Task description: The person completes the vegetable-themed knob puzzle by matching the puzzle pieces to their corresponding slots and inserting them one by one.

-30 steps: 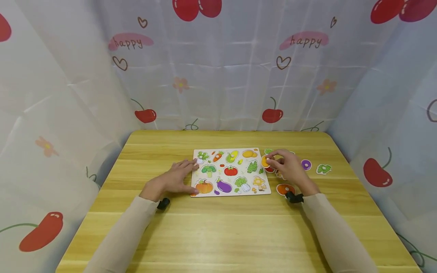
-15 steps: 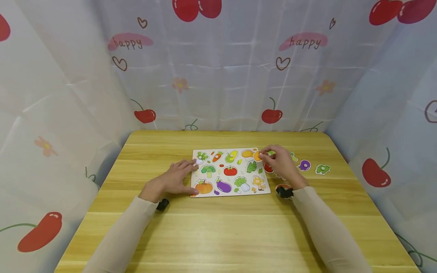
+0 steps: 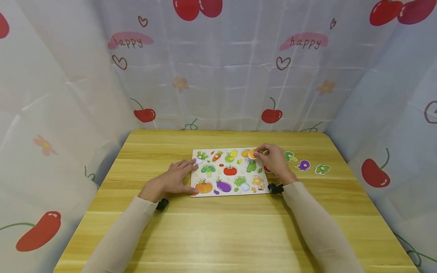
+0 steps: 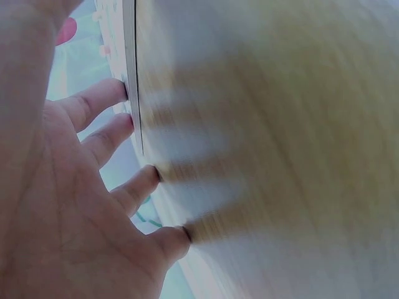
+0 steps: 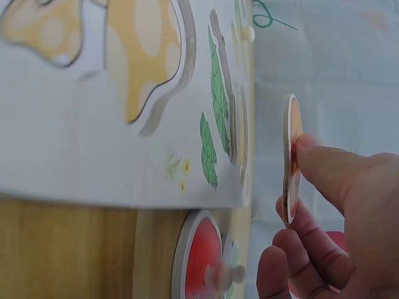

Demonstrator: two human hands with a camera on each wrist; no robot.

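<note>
A vegetable peg puzzle board [image 3: 244,167] lies on the table. My left hand [image 3: 172,178] is spread at its left edge. In the left wrist view, some fingertips [image 4: 115,90] touch the board's edge and others rest on the table. Thumb and fingers of my right hand [image 3: 275,162] pinch an orange-yellow puzzle piece [image 3: 252,154] over the board's upper right corner, beside the potato picture [image 3: 245,153]. The right wrist view shows that piece [image 5: 292,156] on edge, apart from the board. A red tomato piece [image 5: 202,258] with a peg knob lies beside the board.
To the right lie a broccoli piece [image 3: 290,156], an eggplant piece [image 3: 303,165] and a green leafy piece [image 3: 322,169]. More pieces are partly hidden under my right hand and wrist. Wooden table [image 3: 218,235] extends in front; a printed curtain [image 3: 218,102] hangs behind it.
My right hand has carried the orange-yellow piece left, from beside the board to over its upper right corner. The left hand stays in place.
</note>
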